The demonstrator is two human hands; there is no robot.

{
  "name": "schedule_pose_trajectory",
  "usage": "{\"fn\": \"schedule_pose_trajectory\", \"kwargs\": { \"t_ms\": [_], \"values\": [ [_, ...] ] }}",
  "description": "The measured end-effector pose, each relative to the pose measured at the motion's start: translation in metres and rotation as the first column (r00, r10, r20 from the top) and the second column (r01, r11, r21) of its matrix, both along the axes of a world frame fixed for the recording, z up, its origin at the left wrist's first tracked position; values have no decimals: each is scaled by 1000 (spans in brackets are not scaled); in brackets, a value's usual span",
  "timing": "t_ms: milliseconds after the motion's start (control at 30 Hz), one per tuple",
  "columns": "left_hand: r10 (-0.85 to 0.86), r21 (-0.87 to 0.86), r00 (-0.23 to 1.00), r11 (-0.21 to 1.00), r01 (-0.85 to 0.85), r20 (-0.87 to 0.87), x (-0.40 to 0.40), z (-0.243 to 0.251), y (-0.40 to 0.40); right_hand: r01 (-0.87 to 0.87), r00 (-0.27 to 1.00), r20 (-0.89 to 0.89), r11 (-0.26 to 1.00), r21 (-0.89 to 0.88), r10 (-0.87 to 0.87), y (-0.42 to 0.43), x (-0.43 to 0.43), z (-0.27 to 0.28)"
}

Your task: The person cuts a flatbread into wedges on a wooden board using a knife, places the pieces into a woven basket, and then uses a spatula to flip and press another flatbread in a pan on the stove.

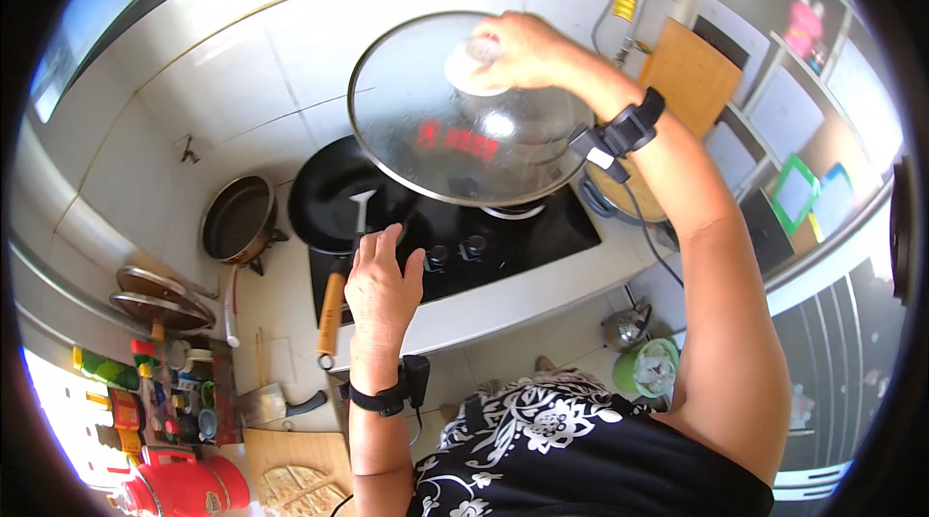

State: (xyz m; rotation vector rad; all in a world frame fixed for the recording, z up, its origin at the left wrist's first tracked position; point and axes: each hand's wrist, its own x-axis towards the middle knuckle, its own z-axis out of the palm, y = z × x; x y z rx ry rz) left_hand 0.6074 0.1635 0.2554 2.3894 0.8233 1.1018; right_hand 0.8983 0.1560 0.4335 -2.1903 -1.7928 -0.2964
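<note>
My right hand (522, 52) grips the pale knob of a large glass pot lid (435, 103), raised and tilted above the black cooktop (508, 252). Behind the lid, part of the hob is hidden. At the left of the hob sits a black wok (319, 197) with a wooden handle (332, 306) pointing towards me. A turner (361, 205) with a light-coloured blade end shows over the wok. My left hand (381, 285) is beside the wok's handle, fingers extended and apart from the thumb; its fingers overlap the turner's shaft, and contact cannot be told.
A small frying pan (239, 219) stands left of the wok. Nearer me are a cleaver (272, 404), a cutting board (319, 444) with cut flatbread (301, 491), a red thermos (192, 484) and seasoning bottles (109, 368). Right of the hob is a pot (599, 197); a green bin (628, 372) stands below.
</note>
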Motion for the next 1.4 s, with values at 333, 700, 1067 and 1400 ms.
{"fn": "schedule_pose_trajectory", "kwargs": {
  "t_ms": [333,700,1067,1400],
  "values": [
    [-554,-78,819,819,568,148,227,-10,-144,252,967,-59,965,65,-249,-203,206,-36],
    [-577,-292,812,794,533,-88,343,-87,-201,425,871,-166,879,-215,-462,-261,334,-190],
    [-515,-353,850,819,452,-107,370,-115,-203,460,800,-272,837,-297,-536,-233,359,-280],
    [-566,-472,812,760,446,-143,391,-128,-222,475,789,-251,816,-331,-561,-225,379,-295]
  ]
}}
